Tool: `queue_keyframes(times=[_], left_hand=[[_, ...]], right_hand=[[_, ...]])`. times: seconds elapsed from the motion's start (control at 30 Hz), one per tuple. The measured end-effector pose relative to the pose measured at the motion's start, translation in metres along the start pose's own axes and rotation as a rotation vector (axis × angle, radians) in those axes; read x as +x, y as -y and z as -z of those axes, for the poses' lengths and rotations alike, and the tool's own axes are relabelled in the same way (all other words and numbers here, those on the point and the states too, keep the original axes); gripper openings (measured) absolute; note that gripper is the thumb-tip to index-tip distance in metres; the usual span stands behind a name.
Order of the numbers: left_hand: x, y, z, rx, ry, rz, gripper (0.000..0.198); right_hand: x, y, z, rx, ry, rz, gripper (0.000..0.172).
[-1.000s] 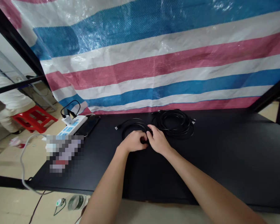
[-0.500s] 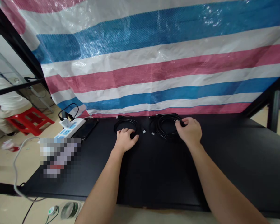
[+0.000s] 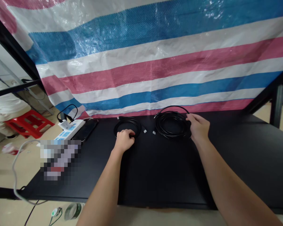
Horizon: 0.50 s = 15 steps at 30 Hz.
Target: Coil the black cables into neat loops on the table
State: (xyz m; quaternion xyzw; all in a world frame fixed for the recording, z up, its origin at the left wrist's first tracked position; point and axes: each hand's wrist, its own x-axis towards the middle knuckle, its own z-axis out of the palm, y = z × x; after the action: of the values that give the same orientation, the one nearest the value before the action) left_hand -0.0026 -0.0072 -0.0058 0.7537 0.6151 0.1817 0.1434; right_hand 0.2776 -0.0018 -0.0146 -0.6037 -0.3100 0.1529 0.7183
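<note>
Two coils of black cable lie side by side at the far edge of the black tabletop. The left coil is the smaller one, and a pale plug sticks out on its right. My left hand has its fingers curled over that coil's near edge. On the right, the larger cable coil has several loops, and another pale plug lies by its left side. My right hand pinches a strand at this coil's right side, and the strand arches above the rest.
To the left are a white power strip with a charger, a dark phone and a blurred-out item. A striped plastic sheet hangs behind. Beyond, a person sits on a red stool. A glass jar stands below the front edge.
My right hand has moved right, drawing a strand of the right coil outward and up into an arch. My left hand stays at the left coil, with its fingers drawn in slightly.
</note>
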Motion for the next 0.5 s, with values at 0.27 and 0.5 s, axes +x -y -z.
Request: queue_keyframes(times=[0.27, 0.5], left_hand=[[0.0006, -0.0033, -0.0051, 0.085, 0.031, -0.039, 0.033], [-0.0002, -0.0027, -0.0019, 0.045, -0.001, 0.01, 0.048]], right_hand=[[-0.0026, 0.0058, -0.0017, 0.234, 0.058, -0.105, 0.005], [-0.004, 0.009, 0.0018, 0.342, 0.267, -0.055, 0.014]])
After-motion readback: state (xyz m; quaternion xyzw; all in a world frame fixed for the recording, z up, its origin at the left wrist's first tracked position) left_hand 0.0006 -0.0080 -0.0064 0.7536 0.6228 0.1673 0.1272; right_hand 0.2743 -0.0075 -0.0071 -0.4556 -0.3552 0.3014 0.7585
